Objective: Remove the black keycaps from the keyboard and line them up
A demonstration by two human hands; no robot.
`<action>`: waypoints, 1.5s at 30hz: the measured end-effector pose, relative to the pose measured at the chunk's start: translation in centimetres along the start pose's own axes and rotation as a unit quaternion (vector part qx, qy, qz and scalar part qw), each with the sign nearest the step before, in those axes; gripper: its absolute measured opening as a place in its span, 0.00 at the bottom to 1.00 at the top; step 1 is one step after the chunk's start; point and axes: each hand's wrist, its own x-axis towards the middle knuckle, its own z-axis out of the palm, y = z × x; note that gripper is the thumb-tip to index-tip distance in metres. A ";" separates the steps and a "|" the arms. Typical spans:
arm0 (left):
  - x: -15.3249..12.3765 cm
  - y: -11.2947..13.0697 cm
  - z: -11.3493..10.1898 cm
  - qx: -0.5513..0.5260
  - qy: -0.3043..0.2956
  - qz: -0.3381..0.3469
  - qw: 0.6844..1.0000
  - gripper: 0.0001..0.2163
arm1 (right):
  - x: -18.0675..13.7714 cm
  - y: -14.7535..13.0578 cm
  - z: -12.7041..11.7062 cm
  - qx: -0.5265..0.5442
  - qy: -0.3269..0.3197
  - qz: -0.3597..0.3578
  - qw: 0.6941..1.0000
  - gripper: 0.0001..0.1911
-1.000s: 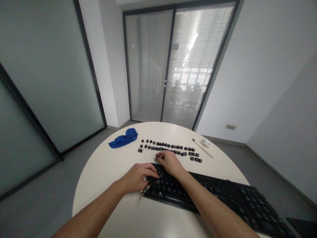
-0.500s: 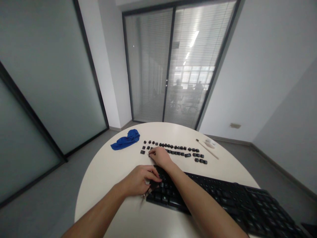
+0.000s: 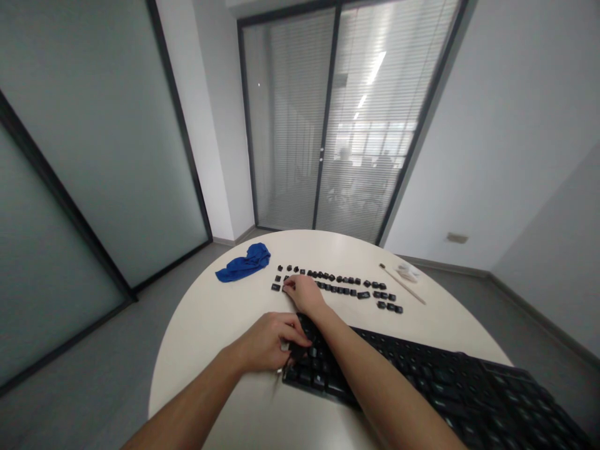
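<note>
A black keyboard (image 3: 412, 362) lies along the near right side of the round table, many of its keys bare of caps. At its left end is my left hand (image 3: 269, 342), fingers closed round a thin metal wire tool (image 3: 280, 371) that is mostly hidden and blurred. My right hand (image 3: 307, 292) reaches over the keyboard to the loose black keycaps (image 3: 344, 290), laid out in rows. Its thumb and fingertips are pinched at a small keycap (image 3: 284, 289) in the row nearest me, just right of a wider keycap (image 3: 275, 287).
A crumpled blue cloth (image 3: 246, 262) rests at the far left of the table (image 3: 210, 337). At the far right are a thin brush (image 3: 403, 284) with a pale handle and a small clear plastic bag (image 3: 407, 272). Glass doors (image 3: 323, 125) with blinds stand beyond.
The view has shifted slightly, so everything sits a little further right. My right hand stays at the keycap row, its fingertips slightly nearer the wide cap. My left hand has barely moved.
</note>
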 end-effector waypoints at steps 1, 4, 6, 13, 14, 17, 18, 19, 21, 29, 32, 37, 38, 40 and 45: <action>0.0 0.0 0.0 0.000 -0.001 0.002 1.000 0.14 | 0.0 0.0 -0.1 0.000 0.000 0.001 1.000 0.11; 0.0 -0.3 -0.1 0.001 -0.004 0.007 1.000 0.14 | -0.1 0.0 -0.5 -0.001 -0.004 0.005 1.000 0.12; -0.1 -0.3 -0.1 0.003 -0.007 0.011 1.000 0.13 | -0.3 0.0 -1.1 -0.005 -0.011 0.008 1.000 0.12; 0.2 0.3 0.2 0.003 0.029 -0.012 1.000 0.08 | -3.7 0.9 -6.7 -0.035 -0.042 -0.004 0.998 0.12; 0.3 0.3 0.4 -0.007 0.046 -0.022 0.999 0.08 | -4.7 1.2 -7.5 -0.039 -0.046 -0.006 0.998 0.12; 0.7 0.2 1.2 -0.031 0.098 -0.075 0.992 0.08 | -7.8 2.4 -9.4 -0.059 -0.084 -0.033 0.994 0.12; 0.9 0.2 1.4 -0.032 0.114 -0.099 0.988 0.10 | -8.7 2.8 -9.7 -0.052 -0.095 -0.048 0.993 0.13; 1.0 0.2 1.6 -0.033 0.129 -0.122 0.984 0.13 | -9.6 3.2 -9.8 -0.038 -0.100 -0.067 0.992 0.13; 1.3 0.2 2.0 -0.043 0.148 -0.155 0.976 0.13 | -11.0 3.9 -9.6 -0.004 -0.106 -0.107 0.989 0.14; 2.1 0.1 2.8 -0.059 0.136 -0.184 0.972 0.12 | -12.3 4.9 -7.7 0.078 -0.039 -0.115 0.990 0.11; 2.2 0.2 3.0 -0.066 0.131 -0.190 0.971 0.12 | -12.3 4.9 -7.7 0.081 -0.036 -0.114 0.989 0.12; 2.4 0.8 3.0 -0.082 0.120 -0.172 0.974 0.11 | -12.3 4.9 -7.7 0.079 -0.036 -0.115 0.990 0.12; 2.5 0.9 3.1 -0.080 0.118 -0.170 0.975 0.11 | -12.3 4.9 -7.6 0.079 -0.036 -0.115 0.990 0.12; 2.5 1.2 3.1 -0.070 0.116 -0.169 0.976 0.11 | -12.3 5.0 -7.6 0.078 -0.035 -0.117 0.989 0.12; 2.7 1.4 3.0 -0.040 0.106 -0.171 0.979 0.12 | -12.3 5.2 -7.4 0.078 -0.034 -0.116 0.990 0.11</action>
